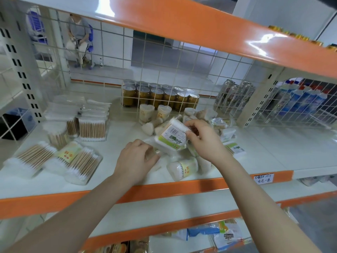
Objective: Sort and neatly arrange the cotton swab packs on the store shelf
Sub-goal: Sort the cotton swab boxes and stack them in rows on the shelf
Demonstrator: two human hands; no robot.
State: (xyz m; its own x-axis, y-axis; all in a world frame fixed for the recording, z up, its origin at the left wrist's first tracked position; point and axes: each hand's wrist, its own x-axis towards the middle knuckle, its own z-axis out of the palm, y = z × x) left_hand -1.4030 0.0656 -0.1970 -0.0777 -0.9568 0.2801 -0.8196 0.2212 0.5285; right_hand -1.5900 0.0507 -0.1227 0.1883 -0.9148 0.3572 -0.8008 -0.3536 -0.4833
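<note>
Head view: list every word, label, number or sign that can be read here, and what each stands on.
Handwritten price tag on the shelf's orange front edge: lower line looks like "3元一包"; upper line too blurred.
Green-labelled swab pack pinched by the right hand: barcode and green characters, unreadable.
Yellow label with red characters on the flat swab pack at left: blurred.
Gold cans and tall silver cans behind the wire grid: print too small.

A block of gold-labelled cans (158, 96) is seen behind the wire mesh (182, 70), with tall silver cans (235, 95) to its right. Blue-and-white cartons (302, 99) are stacked beyond the right upright. A handwritten price tag (263, 178) is fixed to the orange shelf edge (164, 190).
</note>
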